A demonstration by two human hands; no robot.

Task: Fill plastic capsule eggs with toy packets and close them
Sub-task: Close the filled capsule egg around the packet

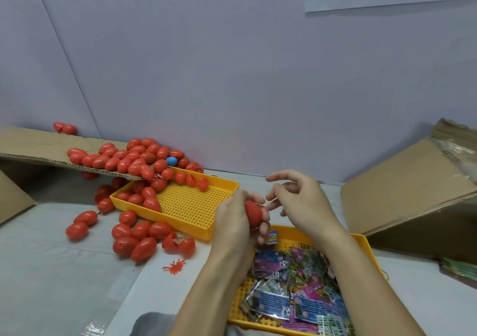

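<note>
Capsule eggs are the job, and the red egg (253,213) in hand sits just past the near corner of the upper yellow tray (185,206), gripped by the left hand (236,222) with fingers curled round it. It looks whole, so I judge it filled and pressed together or about to be. A small packet (273,237) pokes out just below those fingers, over the rim of the packet tray (366,245); whether it is pinched or merely lying there, I cannot tell.

From the head view, closed eggs (134,235) lie in a heap on the surface (64,284) left of the upper tray, beside one split-open egg (180,242). Many more eggs (134,157) crowd the cardboard flap (33,144) beyond that tray, and the packet tray holds plenty of toy packets (296,284), so much seems left.

The right hand (299,201) hovers just right of the egg, fingers spread and relaxed, holding nothing.
</note>
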